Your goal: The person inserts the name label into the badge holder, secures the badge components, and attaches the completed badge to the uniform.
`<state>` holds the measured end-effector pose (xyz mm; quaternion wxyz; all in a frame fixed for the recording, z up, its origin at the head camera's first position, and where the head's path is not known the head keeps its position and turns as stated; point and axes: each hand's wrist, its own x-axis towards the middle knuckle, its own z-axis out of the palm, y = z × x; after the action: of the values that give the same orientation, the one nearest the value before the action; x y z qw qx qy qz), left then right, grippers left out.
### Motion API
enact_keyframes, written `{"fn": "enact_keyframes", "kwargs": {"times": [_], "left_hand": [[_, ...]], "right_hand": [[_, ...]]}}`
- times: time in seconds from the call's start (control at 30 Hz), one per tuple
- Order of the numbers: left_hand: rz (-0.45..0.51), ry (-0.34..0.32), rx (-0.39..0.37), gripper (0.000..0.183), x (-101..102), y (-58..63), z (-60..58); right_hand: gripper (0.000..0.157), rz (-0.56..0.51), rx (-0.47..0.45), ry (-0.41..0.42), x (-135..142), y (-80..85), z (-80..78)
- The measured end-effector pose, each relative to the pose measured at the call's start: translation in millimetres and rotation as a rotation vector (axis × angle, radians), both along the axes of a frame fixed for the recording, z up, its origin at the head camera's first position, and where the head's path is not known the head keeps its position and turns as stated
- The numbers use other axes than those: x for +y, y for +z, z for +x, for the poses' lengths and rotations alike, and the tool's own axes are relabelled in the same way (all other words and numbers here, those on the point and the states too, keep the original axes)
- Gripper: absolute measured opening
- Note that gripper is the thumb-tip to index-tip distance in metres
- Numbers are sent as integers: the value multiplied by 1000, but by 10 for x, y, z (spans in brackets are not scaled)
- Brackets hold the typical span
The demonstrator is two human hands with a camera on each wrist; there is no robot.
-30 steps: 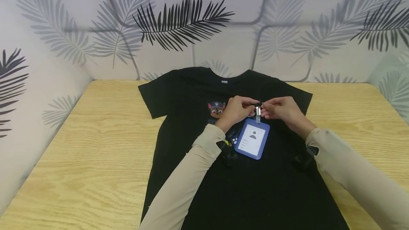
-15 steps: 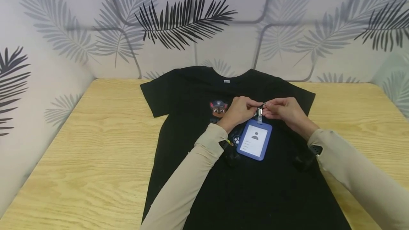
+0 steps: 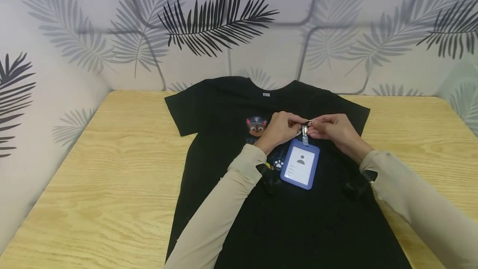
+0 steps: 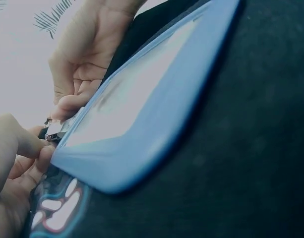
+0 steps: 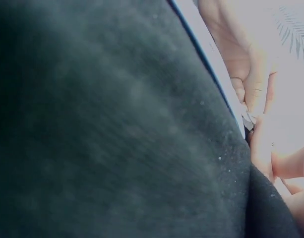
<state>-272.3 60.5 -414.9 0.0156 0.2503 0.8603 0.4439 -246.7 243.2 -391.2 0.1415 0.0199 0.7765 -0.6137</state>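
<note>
A blue badge holder [image 3: 315,165] with a white card lies over the chest of a black T-shirt [image 3: 317,219]. From its top a clear strap leads to a metal badge clip [image 3: 304,130]. My right hand [image 3: 334,130] pinches this clip between thumb and fingers. Close on its left, my left hand [image 3: 281,130] pinches at a dark bit of shirt cloth by the clip's upper end; the fingers partly hide what lies between them. In the left wrist view the fingertips of both hands meet around the clip [image 4: 55,131], just past the holder's edge.
The T-shirt is spread on a wooden table [image 3: 112,169], its collar toward the wall [image 3: 231,11] with leaf patterns. A cartoon dog print [image 3: 256,128] shows beside my left hand. Beige sleeves and wrist cameras [image 3: 367,177] lie over the shirt.
Both hands stay together at the clip, with small finger movements. The badge holder has shifted slightly right and down in the head view, which itself has moved a little.
</note>
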Motion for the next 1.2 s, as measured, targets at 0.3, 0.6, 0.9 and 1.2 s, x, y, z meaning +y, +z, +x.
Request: {"fn": "enact_keyframes", "kwargs": {"times": [0.3, 0.6, 0.9, 1.2], "left_hand": [[75, 40, -19, 31, -9, -27, 17], [109, 18, -51, 39, -57, -47, -10], [133, 8, -122, 35, -48, -29, 2], [165, 32, -105, 32, -25, -67, 6]], "right_hand": [[33, -61, -39, 50, 1, 2, 15], [33, -47, -61, 51, -30, 23, 54], [36, 60, -50, 38, -22, 59, 23], [35, 275, 50, 120, -85, 128, 143]]}}
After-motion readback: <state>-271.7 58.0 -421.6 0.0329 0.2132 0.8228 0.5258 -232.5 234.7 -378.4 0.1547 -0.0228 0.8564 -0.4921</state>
